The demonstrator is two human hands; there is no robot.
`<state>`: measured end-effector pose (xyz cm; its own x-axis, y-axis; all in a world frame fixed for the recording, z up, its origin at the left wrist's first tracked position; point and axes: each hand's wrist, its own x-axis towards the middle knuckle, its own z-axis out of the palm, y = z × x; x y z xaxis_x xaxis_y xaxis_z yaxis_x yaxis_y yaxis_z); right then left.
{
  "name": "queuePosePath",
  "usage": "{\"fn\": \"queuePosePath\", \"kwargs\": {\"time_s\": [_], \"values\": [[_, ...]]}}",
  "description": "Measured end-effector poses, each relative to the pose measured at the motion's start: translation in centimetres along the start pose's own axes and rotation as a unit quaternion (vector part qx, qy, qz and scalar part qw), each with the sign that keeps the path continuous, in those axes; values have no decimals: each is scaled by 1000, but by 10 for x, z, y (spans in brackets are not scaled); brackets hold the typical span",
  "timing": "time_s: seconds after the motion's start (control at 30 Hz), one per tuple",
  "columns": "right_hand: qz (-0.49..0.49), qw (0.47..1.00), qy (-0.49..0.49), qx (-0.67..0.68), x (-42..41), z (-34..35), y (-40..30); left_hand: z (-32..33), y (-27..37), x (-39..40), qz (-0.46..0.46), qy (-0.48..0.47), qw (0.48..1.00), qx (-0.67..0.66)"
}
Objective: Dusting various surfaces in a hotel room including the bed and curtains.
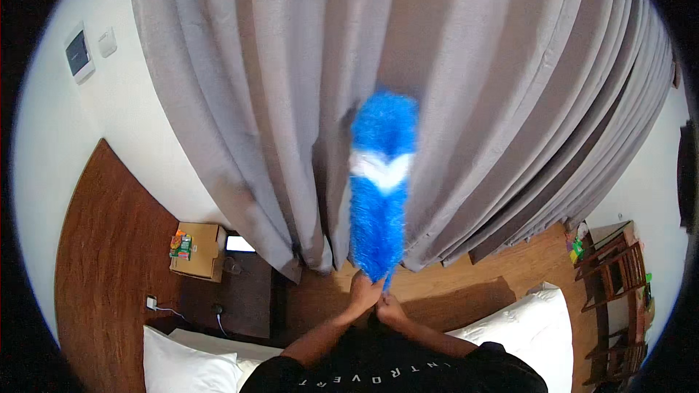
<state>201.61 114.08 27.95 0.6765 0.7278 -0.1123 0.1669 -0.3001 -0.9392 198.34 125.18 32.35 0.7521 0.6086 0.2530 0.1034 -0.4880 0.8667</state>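
Note:
A fluffy blue duster [379, 218] with a white zigzag band stands upright in front of long grey curtains [486, 65]. My left hand [365, 293] is closed round the lower end of the duster, just under the fluffy part. Below it and to the right, my right hand [390, 308] closes on a thin blue piece that hangs from the duster. The duster is slightly blurred, and whether its top touches the curtain cloth cannot be told.
At left a dark bedside table [246, 295] stands by a cardboard box [199, 237] with a green packet on it. White pillows [188, 363] lie at lower left, white bedding [524, 319] at right. Wooden chairs [614, 275] stand far right. A wall panel [80, 54] hangs at upper left.

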Motion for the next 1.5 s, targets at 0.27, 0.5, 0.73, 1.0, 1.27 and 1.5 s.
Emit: {"fn": "queuePosePath", "kwargs": {"time_s": [0.27,0.5,0.73,1.0,1.27,1.5], "values": [[-7,969,-75,-236,18,1,16,19,-43,-11,-199,67,966,-150],[207,946,-233,-92,-12,-3,23,48,-105,-55,-323,-9,942,-88],[-42,993,88,70,15,-13,-53,-3,6,1,-45,12,996,-73],[-259,947,190,19,-6,-120,-110,-79,56,-3,83,-190,971,-116],[-209,936,282,25,-54,-186,-158,-161,-3,-71,-129,106,976,-142],[-246,911,331,15,9,-173,-166,-152,11,-47,-109,98,969,-200]]}}
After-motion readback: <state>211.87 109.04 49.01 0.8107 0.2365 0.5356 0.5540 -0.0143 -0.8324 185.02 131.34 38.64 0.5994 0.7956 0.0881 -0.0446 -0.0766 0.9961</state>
